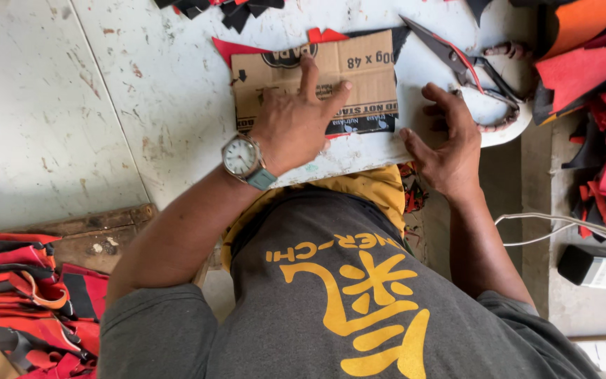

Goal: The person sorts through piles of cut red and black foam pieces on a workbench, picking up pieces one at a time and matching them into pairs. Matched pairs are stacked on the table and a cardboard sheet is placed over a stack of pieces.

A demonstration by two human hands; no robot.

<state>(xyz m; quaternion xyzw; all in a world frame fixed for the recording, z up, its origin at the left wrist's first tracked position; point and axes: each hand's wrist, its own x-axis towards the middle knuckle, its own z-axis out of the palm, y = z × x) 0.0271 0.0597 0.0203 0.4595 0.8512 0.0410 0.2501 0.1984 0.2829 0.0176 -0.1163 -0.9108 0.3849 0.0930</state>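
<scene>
**Cardboard sheet pinned flat over cloth at a worn white table**

Cardboard sheet [331, 74], a brown rectangle cut from a printed box, lies flat near the far edge of the scuffed white table [141, 105], with red and black cloth [363, 125] showing from under its edges. The person's left hand [296, 123] presses down on it with fingers spread, palm flat, gripping nothing. The right hand [447, 144] rests open on the table just beside the sheet's right edge, fingers curled lightly at the table's rim, also holding nothing. Large scissors [468, 67] lie near that hand, well within reach. The sheet looks light and fairly stiff, likely to slide on the cloth unless held down, and prone to creasing if bent; an edge or corner seems the easiest place to lift it, while a flat palm in the middle keeps it steady. Heaps of red, orange and black cloth scraps [598, 91] crowd the right side, and more folded red cloth [22, 295] lies at lower left.
</scene>
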